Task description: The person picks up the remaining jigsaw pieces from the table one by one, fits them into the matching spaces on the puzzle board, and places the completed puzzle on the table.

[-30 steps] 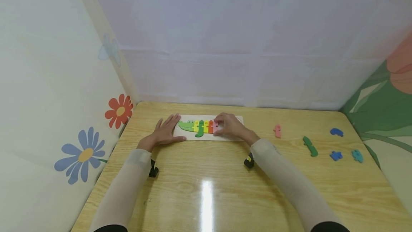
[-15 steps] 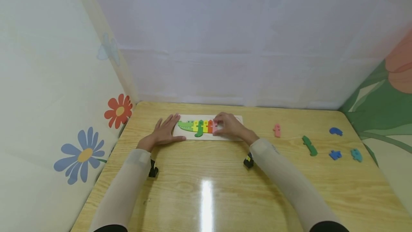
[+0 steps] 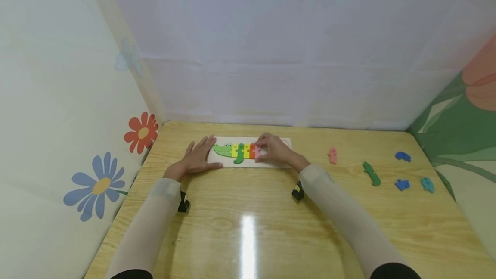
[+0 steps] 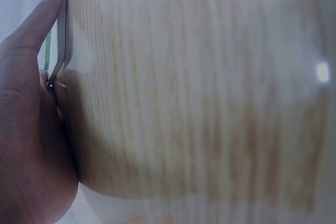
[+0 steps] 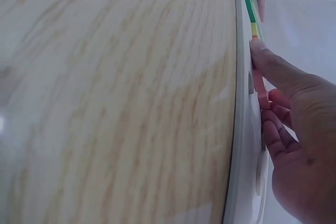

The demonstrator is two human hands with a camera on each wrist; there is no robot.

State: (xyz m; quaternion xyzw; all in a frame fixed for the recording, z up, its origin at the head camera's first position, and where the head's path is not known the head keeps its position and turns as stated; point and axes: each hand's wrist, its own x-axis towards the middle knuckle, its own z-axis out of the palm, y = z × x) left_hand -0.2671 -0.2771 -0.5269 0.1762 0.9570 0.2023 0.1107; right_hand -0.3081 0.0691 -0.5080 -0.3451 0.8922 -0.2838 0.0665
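Observation:
A white puzzle board (image 3: 249,140) lies near the table's back edge. In it sit a green crocodile head (image 3: 222,150) and yellow, green and orange-red body pieces. My left hand (image 3: 196,157) rests at the board's left end with fingers spread; in the left wrist view its thumb (image 4: 39,19) lies along the board's edge. Over the right part of the board, my right hand (image 3: 277,150) pinches a pink puzzle piece (image 5: 260,90) between thumb and fingers, beside the orange-red one. That hand covers much of the board's right end.
Loose pieces lie to the right on the wooden table (image 3: 217,227): a pink one (image 3: 333,156), a long green one (image 3: 371,174), a curved blue one (image 3: 403,156), a smaller blue one (image 3: 402,184) and a teal one (image 3: 428,184). A pale wall (image 3: 240,89) stands behind.
Both hands keep their places, the right one at the pink piece. The whole head view has shifted very slightly.

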